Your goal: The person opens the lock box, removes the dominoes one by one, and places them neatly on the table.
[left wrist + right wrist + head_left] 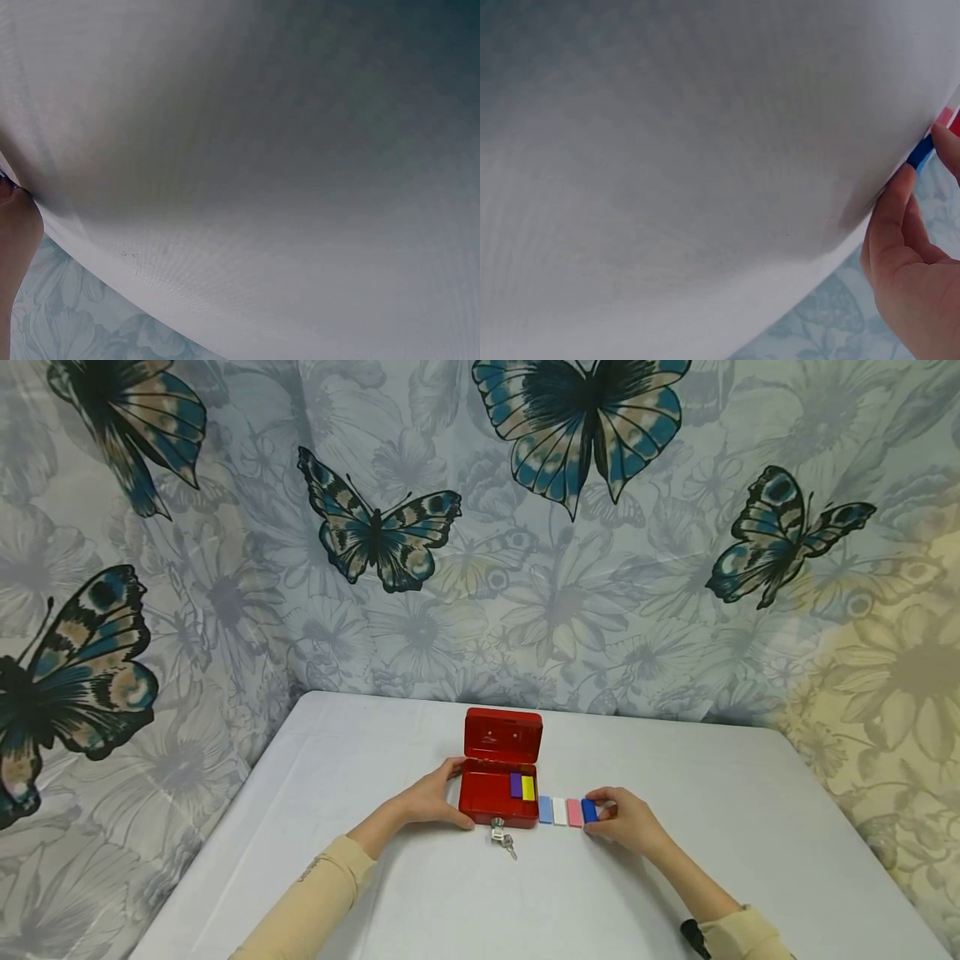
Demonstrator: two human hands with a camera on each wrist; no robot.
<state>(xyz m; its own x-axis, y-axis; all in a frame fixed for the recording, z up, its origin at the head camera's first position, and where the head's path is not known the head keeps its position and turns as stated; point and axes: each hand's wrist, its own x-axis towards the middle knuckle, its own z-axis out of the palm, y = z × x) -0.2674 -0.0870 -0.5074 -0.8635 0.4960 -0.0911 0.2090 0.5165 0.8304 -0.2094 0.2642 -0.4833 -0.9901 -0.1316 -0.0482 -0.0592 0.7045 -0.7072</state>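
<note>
While left hand [431, 795] rests spread against red box [483, 789], right hand [630, 822] pinches dark-blue block [588, 811].

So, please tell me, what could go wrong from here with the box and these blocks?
The right grip pinches the dark blue block beside the pink block; a sideways slip might push that neighbour askew. The lid of the red box stands open, so a jolt from the left grip at its side could perhaps drop it.
</note>
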